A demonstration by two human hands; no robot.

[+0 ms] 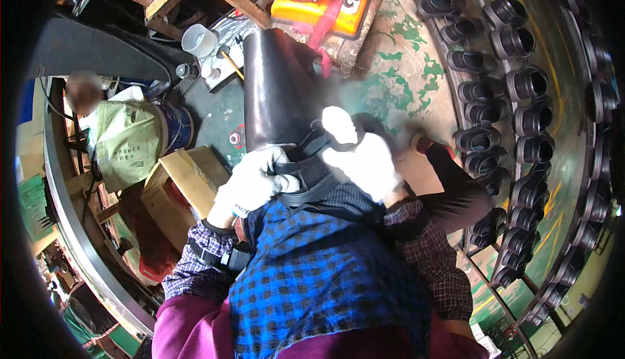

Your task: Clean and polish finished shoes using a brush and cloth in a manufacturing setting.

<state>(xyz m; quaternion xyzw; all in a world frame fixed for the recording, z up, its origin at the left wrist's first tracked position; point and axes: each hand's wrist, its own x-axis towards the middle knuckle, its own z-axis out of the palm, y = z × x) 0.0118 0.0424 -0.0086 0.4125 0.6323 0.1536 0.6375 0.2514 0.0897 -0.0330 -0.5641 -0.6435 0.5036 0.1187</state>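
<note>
Both my hands wear white gloves. My left hand (257,178) is closed round the near side of a black shoe (305,178), held above my lap. Its dark sole edge runs along the near side. On the shoe's right, my right hand (364,164) is bent and washed out by glare. A white rounded shape (339,125) at its fingers may be a wad or the fingers themselves; I cannot tell which. Just beyond the shoe rises a large glossy black tapered piece (277,89). A blue-black checked apron (319,274) covers my lap.
Racks of black shoes (478,102) line the right side. An orange machine (322,11) stands far ahead. A translucent cup (199,40) is on a stand at the far left. Left of me are a cardboard box (185,180) and a pale green bag (127,144).
</note>
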